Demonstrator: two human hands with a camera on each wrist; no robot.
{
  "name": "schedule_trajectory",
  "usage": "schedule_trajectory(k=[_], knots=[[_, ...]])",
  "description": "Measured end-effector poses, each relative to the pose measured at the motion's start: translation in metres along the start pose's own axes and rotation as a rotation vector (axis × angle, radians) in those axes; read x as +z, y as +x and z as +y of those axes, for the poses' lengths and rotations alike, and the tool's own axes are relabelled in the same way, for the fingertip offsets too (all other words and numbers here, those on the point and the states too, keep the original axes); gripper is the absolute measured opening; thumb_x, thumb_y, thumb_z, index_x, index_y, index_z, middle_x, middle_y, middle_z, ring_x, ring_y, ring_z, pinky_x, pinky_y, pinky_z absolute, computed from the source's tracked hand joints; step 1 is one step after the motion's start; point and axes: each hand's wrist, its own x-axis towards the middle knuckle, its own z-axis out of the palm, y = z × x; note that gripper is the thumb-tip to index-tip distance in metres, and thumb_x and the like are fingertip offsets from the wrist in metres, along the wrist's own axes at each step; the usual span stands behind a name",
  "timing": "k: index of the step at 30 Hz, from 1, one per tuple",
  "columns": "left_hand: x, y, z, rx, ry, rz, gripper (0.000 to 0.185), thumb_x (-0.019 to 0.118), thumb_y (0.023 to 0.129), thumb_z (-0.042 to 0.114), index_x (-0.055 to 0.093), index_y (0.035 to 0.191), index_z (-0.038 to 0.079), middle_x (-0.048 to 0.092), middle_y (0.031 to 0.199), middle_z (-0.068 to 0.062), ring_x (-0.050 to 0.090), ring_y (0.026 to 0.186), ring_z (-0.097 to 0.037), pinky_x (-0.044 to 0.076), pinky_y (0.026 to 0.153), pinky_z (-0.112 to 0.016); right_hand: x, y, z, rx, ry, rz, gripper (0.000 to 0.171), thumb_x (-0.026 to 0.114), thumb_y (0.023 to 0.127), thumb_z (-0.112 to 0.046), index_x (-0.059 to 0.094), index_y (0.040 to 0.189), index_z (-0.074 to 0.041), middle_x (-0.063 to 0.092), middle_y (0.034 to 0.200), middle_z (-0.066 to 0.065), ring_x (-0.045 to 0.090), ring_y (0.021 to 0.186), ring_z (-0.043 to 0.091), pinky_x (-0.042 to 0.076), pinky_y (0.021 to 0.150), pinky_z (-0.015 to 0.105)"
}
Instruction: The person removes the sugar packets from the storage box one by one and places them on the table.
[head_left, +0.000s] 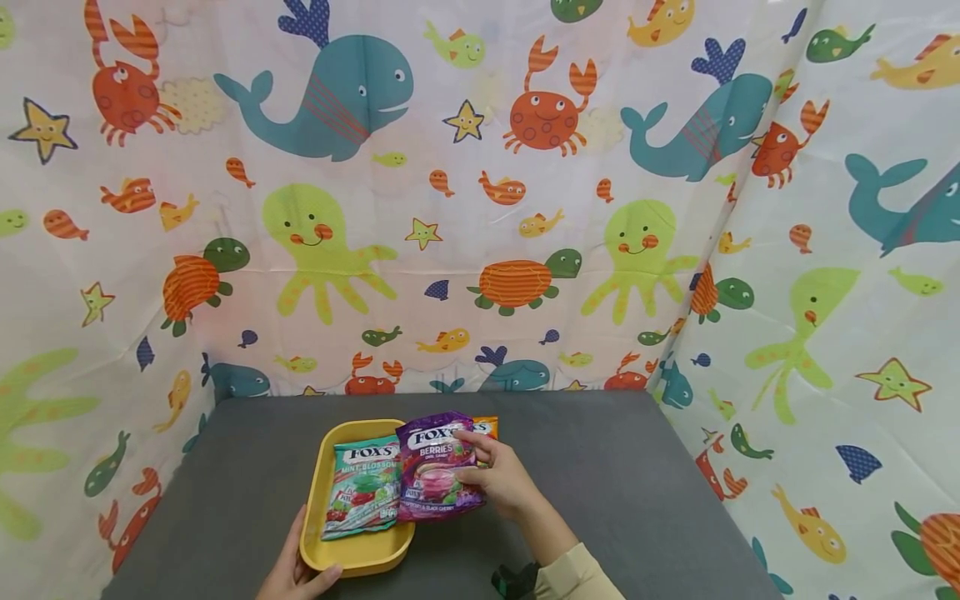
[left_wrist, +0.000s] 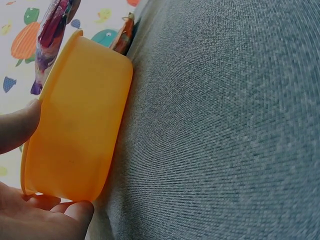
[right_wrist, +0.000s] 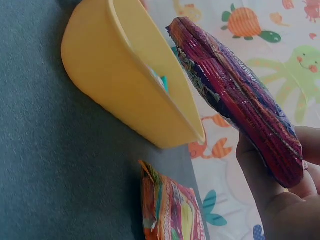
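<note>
A purple bag of Fox's Berries candy (head_left: 437, 467) is pinched along its right side by my right hand (head_left: 506, 479). In the right wrist view the bag (right_wrist: 240, 100) appears edge-on, raised over the table beside the tub. It overlaps the right rim of a yellow plastic tub (head_left: 375, 567) in the head view. Inside the tub lies a green Fox's Mint Blossom bag (head_left: 363, 487). My left hand (head_left: 296, 567) grips the tub's near left corner, thumb at the rim and fingers against the wall (left_wrist: 75, 130).
An orange candy bag (right_wrist: 172, 205) lies on the grey table right of the tub, mostly hidden behind the purple bag in the head view. Dark grey cloth (head_left: 585, 467) covers the table. A curtain printed with sea animals (head_left: 480, 333) stands around the back and sides.
</note>
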Motion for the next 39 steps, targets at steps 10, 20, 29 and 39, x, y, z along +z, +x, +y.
schedule_trajectory(k=[10, 20, 29, 39], knots=[[0.000, -0.002, 0.003, -0.005, 0.001, -0.006, 0.121, 0.079, 0.089, 0.021, -0.019, 0.159, 0.008, 0.014, 0.160, -0.037, 0.048, 0.135, -0.044, 0.055, 0.091, -0.027, -0.027, -0.003, 0.002, -0.008, 0.004, -0.004, 0.061, 0.071, 0.091, -0.001, 0.052, 0.148, -0.014, 0.062, 0.138, 0.018, 0.069, 0.103, 0.025, 0.061, 0.086, 0.042], [0.000, -0.001, 0.002, -0.004, -0.012, -0.018, 0.121, 0.078, 0.090, 0.021, -0.021, 0.159, 0.008, 0.012, 0.161, -0.038, 0.043, 0.139, -0.047, 0.056, 0.093, -0.029, -0.053, -0.005, 0.008, 0.008, 0.001, 0.043, 0.062, 0.068, 0.094, -0.001, 0.048, 0.151, -0.014, 0.060, 0.141, 0.020, 0.069, 0.102, 0.023, 0.061, 0.086, 0.041], [0.001, 0.001, 0.000, -0.003, -0.072, -0.041, 0.119, 0.075, 0.093, 0.019, -0.023, 0.159, 0.011, 0.011, 0.162, -0.036, 0.043, 0.140, -0.045, 0.057, 0.092, -0.030, -0.075, -0.003, 0.007, 0.006, -0.033, 0.102, 0.061, 0.064, 0.095, 0.001, 0.048, 0.151, -0.016, 0.059, 0.141, 0.022, 0.069, 0.099, 0.023, 0.062, 0.082, 0.039], [-0.001, -0.001, 0.002, -0.007, -0.063, -0.036, 0.117, 0.075, 0.093, 0.019, -0.021, 0.159, 0.012, 0.010, 0.163, -0.034, 0.040, 0.142, -0.045, 0.056, 0.095, -0.031, -0.094, 0.003, 0.005, 0.036, -0.011, 0.203, 0.062, 0.060, 0.094, 0.007, 0.050, 0.150, -0.017, 0.058, 0.142, 0.022, 0.069, 0.097, 0.023, 0.062, 0.079, 0.039]])
